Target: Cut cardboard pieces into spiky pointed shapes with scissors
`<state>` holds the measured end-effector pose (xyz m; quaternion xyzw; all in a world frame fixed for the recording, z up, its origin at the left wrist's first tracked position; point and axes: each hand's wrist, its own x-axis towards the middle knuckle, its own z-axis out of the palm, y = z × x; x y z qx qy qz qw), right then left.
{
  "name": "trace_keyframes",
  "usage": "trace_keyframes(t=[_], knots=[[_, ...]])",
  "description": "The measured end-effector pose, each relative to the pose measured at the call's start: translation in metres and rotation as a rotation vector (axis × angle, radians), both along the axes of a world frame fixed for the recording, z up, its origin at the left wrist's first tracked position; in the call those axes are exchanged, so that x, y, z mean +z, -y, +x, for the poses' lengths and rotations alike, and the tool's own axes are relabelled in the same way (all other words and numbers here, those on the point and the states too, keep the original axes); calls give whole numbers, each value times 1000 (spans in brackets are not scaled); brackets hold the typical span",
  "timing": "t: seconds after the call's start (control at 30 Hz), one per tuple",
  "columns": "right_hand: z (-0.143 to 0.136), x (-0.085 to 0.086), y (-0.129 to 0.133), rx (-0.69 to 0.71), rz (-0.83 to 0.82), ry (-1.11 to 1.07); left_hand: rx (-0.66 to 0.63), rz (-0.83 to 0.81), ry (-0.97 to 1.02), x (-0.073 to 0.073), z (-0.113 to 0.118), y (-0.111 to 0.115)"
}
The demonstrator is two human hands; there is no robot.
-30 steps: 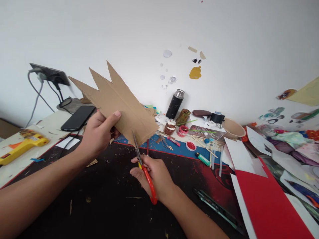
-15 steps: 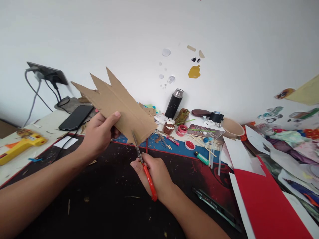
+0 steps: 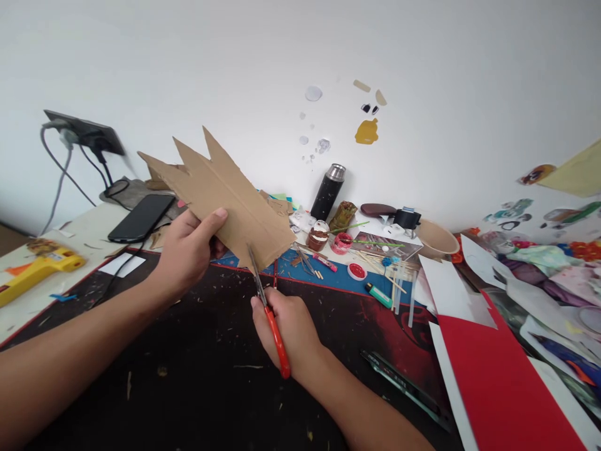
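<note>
A flat brown cardboard piece (image 3: 235, 203) with several pointed spikes at its upper left is held up above the dark mat. My left hand (image 3: 192, 241) pinches its lower left edge, thumb on top and the other fingers partly hidden behind. In my right hand (image 3: 291, 326) are red-handled scissors (image 3: 277, 341). Their blades point up and away and lie across the cardboard's lower edge, near its right end.
A black phone (image 3: 142, 218) and yellow glue gun (image 3: 43, 270) lie at left. Behind stand a black bottle (image 3: 328, 193), paint jars (image 3: 318, 237) and sticks. A cutter (image 3: 404, 388) and red sheet (image 3: 502, 376) are at right.
The scissor handles have swung slightly left and look closer together. The cardboard has barely shifted, still in my left hand. The camera view has moved a little.
</note>
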<state>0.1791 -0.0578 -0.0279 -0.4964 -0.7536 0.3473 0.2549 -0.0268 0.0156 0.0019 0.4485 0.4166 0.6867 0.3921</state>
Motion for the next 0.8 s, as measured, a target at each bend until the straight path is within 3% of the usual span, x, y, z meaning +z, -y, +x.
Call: trace_keyframes(t=[0.2,0.8], knots=[[0,-3,-2,-12,-12,-4,4,-8,-1,0,0,-1],[11,-8,-6,135,-86,-227,28,29,-23,9,-5,1]])
